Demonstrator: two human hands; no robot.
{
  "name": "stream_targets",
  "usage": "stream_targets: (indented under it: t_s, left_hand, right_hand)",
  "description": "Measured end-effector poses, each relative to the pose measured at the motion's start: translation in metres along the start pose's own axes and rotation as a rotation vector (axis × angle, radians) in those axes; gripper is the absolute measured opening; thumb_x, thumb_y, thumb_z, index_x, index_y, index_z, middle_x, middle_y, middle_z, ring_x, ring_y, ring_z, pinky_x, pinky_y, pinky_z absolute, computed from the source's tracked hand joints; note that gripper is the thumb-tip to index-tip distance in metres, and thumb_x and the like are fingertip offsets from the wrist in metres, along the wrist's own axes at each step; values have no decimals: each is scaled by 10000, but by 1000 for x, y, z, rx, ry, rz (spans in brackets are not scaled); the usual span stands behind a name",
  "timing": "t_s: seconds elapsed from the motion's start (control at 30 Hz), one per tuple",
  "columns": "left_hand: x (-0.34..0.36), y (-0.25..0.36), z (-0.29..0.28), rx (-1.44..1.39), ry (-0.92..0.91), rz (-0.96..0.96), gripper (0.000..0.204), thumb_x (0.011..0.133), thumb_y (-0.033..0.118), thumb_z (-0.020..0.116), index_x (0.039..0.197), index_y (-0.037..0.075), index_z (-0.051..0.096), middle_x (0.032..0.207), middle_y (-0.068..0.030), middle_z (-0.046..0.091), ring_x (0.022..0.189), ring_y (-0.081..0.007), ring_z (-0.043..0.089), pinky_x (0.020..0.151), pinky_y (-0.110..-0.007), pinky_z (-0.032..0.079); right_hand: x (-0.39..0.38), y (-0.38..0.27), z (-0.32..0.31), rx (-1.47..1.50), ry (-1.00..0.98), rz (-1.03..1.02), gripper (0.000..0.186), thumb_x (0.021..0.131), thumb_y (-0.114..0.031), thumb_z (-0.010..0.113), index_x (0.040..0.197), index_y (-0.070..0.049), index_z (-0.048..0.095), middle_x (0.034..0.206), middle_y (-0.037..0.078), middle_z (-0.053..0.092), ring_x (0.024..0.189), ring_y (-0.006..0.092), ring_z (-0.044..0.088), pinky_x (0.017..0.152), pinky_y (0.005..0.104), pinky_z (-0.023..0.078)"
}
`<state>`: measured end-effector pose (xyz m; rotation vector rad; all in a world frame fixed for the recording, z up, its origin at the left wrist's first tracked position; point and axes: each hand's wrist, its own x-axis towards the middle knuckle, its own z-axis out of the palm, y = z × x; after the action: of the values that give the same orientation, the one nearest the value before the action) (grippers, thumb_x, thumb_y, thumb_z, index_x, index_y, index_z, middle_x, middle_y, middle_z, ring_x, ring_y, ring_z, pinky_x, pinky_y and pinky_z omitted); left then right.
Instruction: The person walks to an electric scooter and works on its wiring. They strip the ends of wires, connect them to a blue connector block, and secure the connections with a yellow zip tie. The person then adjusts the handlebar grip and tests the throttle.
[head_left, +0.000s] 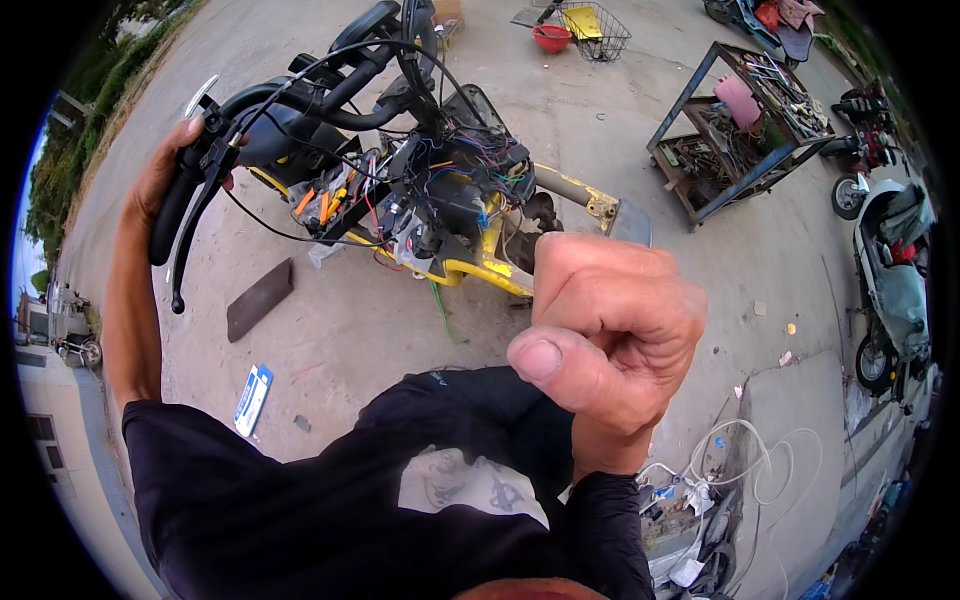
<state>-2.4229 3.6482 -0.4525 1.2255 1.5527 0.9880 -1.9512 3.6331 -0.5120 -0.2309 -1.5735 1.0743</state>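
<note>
The scooter handlebar grip (175,205) is pointing down-left; the left hand (165,170) is squeezing it, the right hand (600,330) is making a fist nearby.

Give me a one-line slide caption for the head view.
Left hand grips the handlebar grip of a stripped yellow scooter; right hand fisted near camera.

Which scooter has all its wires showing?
The yellow scooter whose handlebar grip the left hand holds: its covers are off, baring tangled wires. The scooters parked at the right edge keep their covers.
</note>
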Motion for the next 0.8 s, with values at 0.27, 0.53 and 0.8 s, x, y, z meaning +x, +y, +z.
stream_targets:
  t_s: [0.27,0.53,0.8]
  left_hand:
    - [7,-7,-23,-29,-97,-14,651,944,576,676,1180,-30,671,1038,-153,735,829,-226,725,664,-374,643]
    - [16,-2,-3,13,-68,56,633,933,585,675,1140,-13,669,970,-147,742,765,-238,730,673,-408,643]
    - [19,-6,-6,-31,8,32,629,942,576,674,1181,-5,648,989,-149,746,734,-239,733,662,-396,648]
  right_hand:
    - [52,-23,52,118,-237,-38,293,761,-107,724,604,0,501,644,179,526,603,401,566,523,461,391]
    - [56,-35,92,151,-401,-151,203,806,-157,739,914,-8,656,814,176,664,811,426,654,703,521,503]
    - [54,-70,37,77,-255,-209,142,845,-108,673,939,-4,700,810,158,667,800,405,656,693,491,518]
